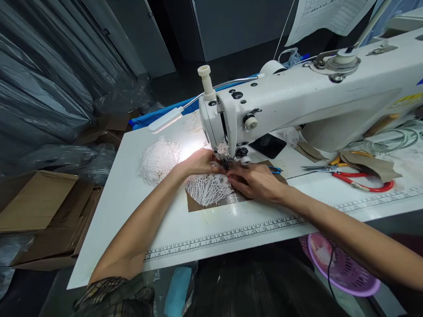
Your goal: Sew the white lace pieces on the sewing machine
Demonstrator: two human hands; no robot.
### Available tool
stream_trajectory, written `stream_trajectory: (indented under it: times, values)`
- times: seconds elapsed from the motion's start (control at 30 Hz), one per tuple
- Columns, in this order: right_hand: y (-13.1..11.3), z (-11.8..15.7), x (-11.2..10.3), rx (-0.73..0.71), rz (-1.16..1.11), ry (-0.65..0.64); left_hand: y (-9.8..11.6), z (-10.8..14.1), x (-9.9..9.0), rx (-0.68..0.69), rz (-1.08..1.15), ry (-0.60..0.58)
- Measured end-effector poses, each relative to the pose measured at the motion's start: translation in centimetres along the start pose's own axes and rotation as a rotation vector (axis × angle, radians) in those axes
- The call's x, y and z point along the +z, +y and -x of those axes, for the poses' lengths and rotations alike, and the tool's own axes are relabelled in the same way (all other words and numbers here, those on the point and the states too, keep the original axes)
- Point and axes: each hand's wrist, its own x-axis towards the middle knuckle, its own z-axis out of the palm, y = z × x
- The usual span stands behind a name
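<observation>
White lace fabric [209, 190] lies under the needle area of a white sewing machine [271, 101], over a brown sheet [196, 206]. On the lace's left side, close to the presser foot, rests my left hand [199, 162], its fingertips partly hidden behind the machine head. My right hand [259, 181] is on the other side of the foot, fingers curled together at the lace's right edge. Another heap of white lace [160, 160] sits to the left on the table, lit by a small lamp [165, 120].
Right of the hands are a black phone [268, 145], small scissors [319, 168] and red-handled scissors [363, 181]. A ruler tape [231, 235] runs along the front edge of the white table [122, 198]. A purple basket [346, 268] stands below; cardboard boxes [36, 200] are at left.
</observation>
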Motion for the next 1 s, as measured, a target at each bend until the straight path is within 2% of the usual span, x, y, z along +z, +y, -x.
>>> stream_trajectory:
  times: [0.07, 0.1, 0.17, 0.23, 0.27, 0.33, 0.4, 0.5, 0.57, 0.67, 0.73, 0.83, 0.9, 1.0]
  values:
    - [1.0, 0.0, 0.3, -0.210, -0.002, -0.034, -0.2, 0.4, -0.1, -0.025, -0.080, 0.033]
    - [1.3, 0.0, 0.6, -0.274, -0.010, -0.048, -0.1, 0.7, -0.1, -0.044, -0.149, 0.097]
    - [1.7, 0.1, 1.1, -0.313, -0.030, -0.041, 0.3, 1.7, 0.1, -0.080, -0.318, 0.279]
    - [1.8, 0.3, 1.5, -0.303, -0.057, -0.013, 1.2, 2.8, 0.4, -0.035, -0.434, 0.369]
    - [1.8, 0.3, 1.6, -0.298, -0.067, -0.002, 1.7, 3.4, 0.6, 0.031, -0.444, 0.361]
    - [1.8, 0.4, 1.7, -0.293, -0.066, 0.004, 2.7, 4.6, 1.2, 0.226, -0.366, 0.267]
    - [1.8, 0.4, 1.7, -0.287, -0.062, 0.001, 3.4, 5.4, 1.9, 0.361, -0.271, 0.166]
    - [2.0, 0.4, 1.6, -0.246, -0.116, -0.001, 3.4, 6.1, 3.2, 0.427, -0.189, 0.153]
    - [2.3, 0.4, 1.2, -0.179, -0.219, 0.019, 3.0, 6.2, 4.1, 0.408, -0.143, 0.230]
    - [2.6, 0.8, 0.4, -0.069, -0.339, 0.057, 2.6, 6.2, 4.9, 0.271, -0.029, 0.358]
    - [2.6, 1.1, 0.2, -0.085, -0.320, 0.030, 2.6, 6.2, 5.0, 0.151, 0.033, 0.429]
    - [2.0, 1.6, 0.4, -0.209, -0.183, -0.041, 2.9, 6.3, 5.0, 0.055, 0.057, 0.482]
    - [1.6, 1.8, 0.8, -0.257, -0.075, -0.050, 3.2, 6.3, 4.9, 0.055, 0.051, 0.474]
    - [1.2, 1.9, 1.0, -0.276, -0.011, -0.059, 3.4, 6.3, 5.0, 0.154, -0.018, 0.418]
